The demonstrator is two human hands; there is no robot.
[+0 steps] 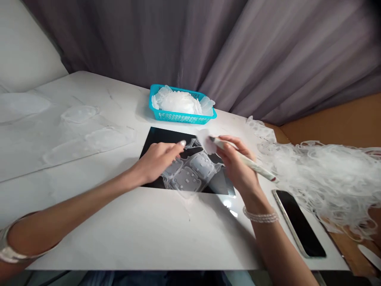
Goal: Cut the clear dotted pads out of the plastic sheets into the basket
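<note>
My right hand (238, 163) grips a slim pale pen-like tool (250, 161) with a dark tip and a red mark near its other end. A small translucent plastic piece (205, 140), blurred by motion, shows at its fingertips beside the tool's tip. My left hand (162, 159) hovers over the left part of a black mat (160, 137), loosely curled with the thumb stretched out; its other fingers are partly hidden. Between the hands, a clear moulded sheet (187, 180) with rounded panels and small raised marks lies on the mat, overhanging its front edge.
Behind the mat stands a turquoise basket (181, 118) heaped with translucent pieces. A large tangle of clear scraps (330, 174) lies at the right, near a phone (299, 224). Clear sheets (80, 139) spread over the table's left side. A grey curtain (133, 43) hangs behind.
</note>
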